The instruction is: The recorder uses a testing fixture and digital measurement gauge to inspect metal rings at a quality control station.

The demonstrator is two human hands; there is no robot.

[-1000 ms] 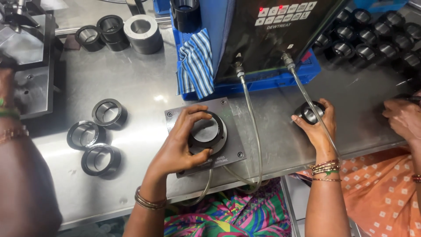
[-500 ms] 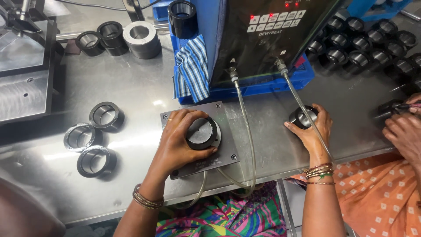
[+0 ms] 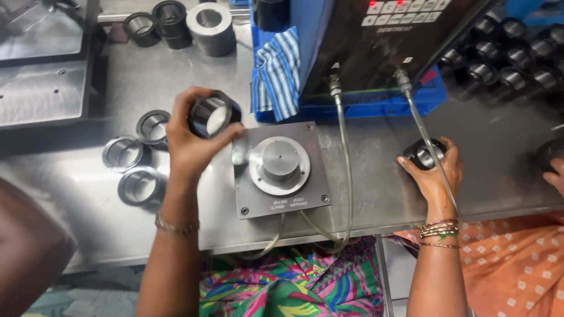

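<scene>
Head view. The left hand (image 3: pixel 191 144) grips a dark ring (image 3: pixel 212 115), fingers wrapped round its outer wall, bore tilted up toward the camera. The ring is held above the bench (image 3: pixel 376 188), just left of the gauge plate (image 3: pixel 281 170) and clear of it. The plate is a grey square block with a screw in each corner; a round plug (image 3: pixel 279 158) stands bare in its middle on a bright disc. Two hoses (image 3: pixel 348 176) run from the front edge of the plate, loop over the near bench edge and rise to the black meter box (image 3: pixel 376 41), which sits in a blue tray (image 3: pixel 382 105). A striped cloth (image 3: pixel 277 73) hangs over the tray's left wall.

The right hand (image 3: pixel 432 173) is closed over a second dark ring (image 3: pixel 424 154) that rests on the bench right of the plate, touching the right-hand hose. Bare steel lies open between plate and this hand, and on to the near edge.

Left of the left hand three rings (image 3: pixel 141 158) lie flat in a cluster, near the wrist. At the far left edge stand more rings (image 3: pixel 158 23) and a grey sleeve (image 3: pixel 210 26). A dark fixture plate (image 3: pixel 44 88) fills the far left corner. Rows of dark rings (image 3: pixel 499 58) crowd the far right. Another person's hand (image 3: pixel 555 170) enters at the right edge, holding something dark; its grip cannot be told.
</scene>
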